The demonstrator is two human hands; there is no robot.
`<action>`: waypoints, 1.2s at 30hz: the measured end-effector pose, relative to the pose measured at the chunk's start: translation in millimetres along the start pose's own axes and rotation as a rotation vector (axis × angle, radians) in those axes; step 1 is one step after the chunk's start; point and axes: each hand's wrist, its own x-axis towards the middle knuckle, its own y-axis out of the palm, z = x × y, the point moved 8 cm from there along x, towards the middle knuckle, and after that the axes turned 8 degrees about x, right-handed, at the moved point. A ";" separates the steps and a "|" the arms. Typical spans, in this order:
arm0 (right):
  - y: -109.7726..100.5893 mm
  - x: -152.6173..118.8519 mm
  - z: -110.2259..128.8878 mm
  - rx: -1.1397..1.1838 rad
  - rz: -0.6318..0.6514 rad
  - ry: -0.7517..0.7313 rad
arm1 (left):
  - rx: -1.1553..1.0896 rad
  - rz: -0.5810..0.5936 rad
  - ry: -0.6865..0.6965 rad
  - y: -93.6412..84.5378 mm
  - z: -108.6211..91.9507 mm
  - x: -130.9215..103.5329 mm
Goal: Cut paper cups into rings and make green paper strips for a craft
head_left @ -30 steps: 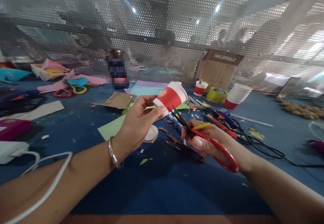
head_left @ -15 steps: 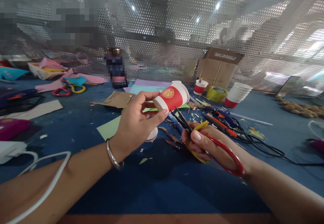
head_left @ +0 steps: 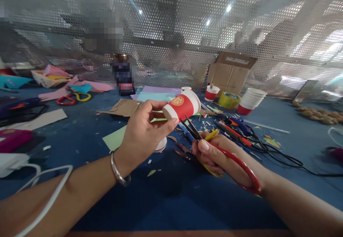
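My left hand grips a red and white paper cup by its base end, thumb below and fingers behind. The cup lies on its side in the air, its mouth turned to the right. In my right hand are scissors with red and yellow handles and dark blades. The blades are slightly parted, their tips at the cup's lower side. Whether they touch the cup, I cannot tell. A white round piece lies beneath my left hand, partly hidden.
Stacked cups, yellow tape and a cardboard box stand at the back right. Black cables cross the right side. Red and yellow scissors and coloured paper lie left. Paper scraps litter the middle.
The scissors' blades look a little further apart, and their tips have shifted slightly down. The cup has turned slightly in my left hand.
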 end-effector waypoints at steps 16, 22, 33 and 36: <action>-0.9 8.8 -2.5 -0.024 -0.022 0.084 | -0.145 0.140 -0.084 22.3 4.2 -7.3; 5.8 8.8 6.1 -0.088 0.011 0.014 | -0.141 0.153 -0.169 23.4 12.5 -9.1; 6.6 3.8 7.9 -0.167 -0.047 -0.034 | 0.092 0.120 -0.039 16.0 -5.9 -11.8; 7.8 3.9 12.6 -0.166 -0.072 -0.075 | 0.075 0.145 -0.035 17.5 -6.4 -12.2</action>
